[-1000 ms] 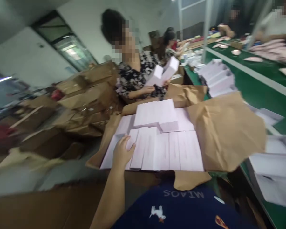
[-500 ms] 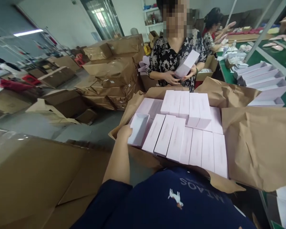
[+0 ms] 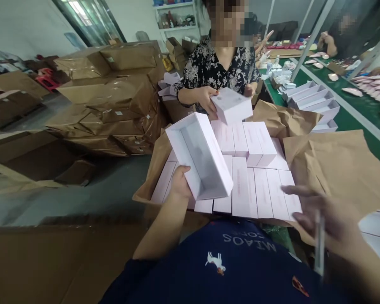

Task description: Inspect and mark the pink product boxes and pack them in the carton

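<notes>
My left hand [image 3: 181,182] grips the lower left edge of an open white box [image 3: 205,158], tilted so its hollow inside faces me. That box is held above rows of closed white boxes [image 3: 240,181] packed in a carton lined with brown paper. On the right, my right hand [image 3: 323,215] is smeared by motion, index finger stretched over the rightmost boxes. A slim pale stick-like object [image 3: 319,245] hangs from its palm; its kind is too blurred to tell. Across the carton, a co-worker's hand [image 3: 209,101] holds another white box [image 3: 232,105].
Brown paper flaps [image 3: 332,169] spread around the carton. Stacked brown cartons [image 3: 114,97] stand at the left rear. Open white box trays [image 3: 313,101] lie on a green table [image 3: 345,97] at right. A large carton [image 3: 50,266] sits at the lower left.
My left hand has lifted the open box from the carton's left corner and moved it right. My right hand has come into view. The co-worker's box has been lowered and turned.
</notes>
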`<state>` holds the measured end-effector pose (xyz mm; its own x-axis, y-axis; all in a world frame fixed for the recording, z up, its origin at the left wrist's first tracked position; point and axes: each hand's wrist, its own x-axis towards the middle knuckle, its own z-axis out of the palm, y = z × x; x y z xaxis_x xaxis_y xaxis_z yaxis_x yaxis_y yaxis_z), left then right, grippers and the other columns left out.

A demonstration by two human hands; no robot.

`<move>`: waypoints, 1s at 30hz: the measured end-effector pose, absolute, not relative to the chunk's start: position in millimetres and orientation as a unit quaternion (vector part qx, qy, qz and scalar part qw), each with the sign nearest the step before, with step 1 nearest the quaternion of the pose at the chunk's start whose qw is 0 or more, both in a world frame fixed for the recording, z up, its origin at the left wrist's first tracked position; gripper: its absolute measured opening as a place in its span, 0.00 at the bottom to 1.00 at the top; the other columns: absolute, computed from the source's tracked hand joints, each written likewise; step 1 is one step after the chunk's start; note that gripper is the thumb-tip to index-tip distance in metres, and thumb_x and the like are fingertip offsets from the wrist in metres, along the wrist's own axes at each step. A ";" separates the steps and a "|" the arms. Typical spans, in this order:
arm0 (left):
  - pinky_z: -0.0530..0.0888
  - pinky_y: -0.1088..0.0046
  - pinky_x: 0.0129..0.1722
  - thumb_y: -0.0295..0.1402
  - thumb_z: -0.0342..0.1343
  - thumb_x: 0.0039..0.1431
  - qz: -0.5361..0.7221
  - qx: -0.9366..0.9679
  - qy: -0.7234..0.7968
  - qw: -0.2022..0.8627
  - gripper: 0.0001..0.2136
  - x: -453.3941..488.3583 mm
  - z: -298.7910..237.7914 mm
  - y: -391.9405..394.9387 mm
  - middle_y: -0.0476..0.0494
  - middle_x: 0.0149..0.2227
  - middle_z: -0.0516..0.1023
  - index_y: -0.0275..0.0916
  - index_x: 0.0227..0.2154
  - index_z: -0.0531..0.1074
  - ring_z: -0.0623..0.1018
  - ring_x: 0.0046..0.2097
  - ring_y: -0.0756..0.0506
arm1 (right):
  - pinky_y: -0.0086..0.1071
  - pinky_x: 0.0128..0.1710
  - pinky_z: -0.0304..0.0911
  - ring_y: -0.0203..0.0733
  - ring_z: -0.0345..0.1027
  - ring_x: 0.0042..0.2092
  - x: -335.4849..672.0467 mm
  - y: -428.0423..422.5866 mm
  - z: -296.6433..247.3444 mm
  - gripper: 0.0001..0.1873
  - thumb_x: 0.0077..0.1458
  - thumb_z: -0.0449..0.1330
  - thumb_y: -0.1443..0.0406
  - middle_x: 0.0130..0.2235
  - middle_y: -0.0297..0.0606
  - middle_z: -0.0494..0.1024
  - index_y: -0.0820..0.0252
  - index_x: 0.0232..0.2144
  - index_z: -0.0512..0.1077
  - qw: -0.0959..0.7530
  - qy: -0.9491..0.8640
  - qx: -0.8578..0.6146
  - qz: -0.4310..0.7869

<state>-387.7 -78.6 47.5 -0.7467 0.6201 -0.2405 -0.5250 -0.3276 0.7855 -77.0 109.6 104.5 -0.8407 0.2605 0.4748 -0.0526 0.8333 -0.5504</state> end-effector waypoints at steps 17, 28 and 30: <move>0.76 0.60 0.56 0.44 0.68 0.47 0.853 0.195 0.442 0.200 0.37 -360.4 37.4 -85.7 0.43 0.57 0.77 0.53 0.61 0.63 0.77 0.56 0.40 | 0.46 0.42 0.75 0.49 0.75 0.50 -206.4 28.5 115.2 0.12 0.59 0.60 0.71 0.51 0.47 0.78 0.53 0.37 0.60 0.432 -0.884 0.006 0.177; 0.83 0.62 0.44 0.47 0.72 0.44 0.827 0.218 0.489 0.170 0.32 -352.2 20.7 -104.6 0.44 0.39 0.85 0.48 0.55 0.73 0.84 0.41 0.40 | 0.45 0.43 0.72 0.48 0.74 0.47 -254.9 21.6 112.3 0.12 0.61 0.55 0.73 0.49 0.49 0.77 0.52 0.36 0.57 0.465 -0.865 -0.001 0.188; 0.83 0.60 0.46 0.47 0.72 0.45 0.819 0.232 0.497 0.168 0.30 -353.5 17.4 -106.4 0.44 0.39 0.85 0.48 0.52 0.75 0.84 0.42 0.38 | 0.45 0.44 0.72 0.48 0.73 0.49 -254.3 20.3 113.2 0.11 0.61 0.55 0.73 0.50 0.49 0.76 0.53 0.36 0.57 0.465 -0.863 0.000 0.197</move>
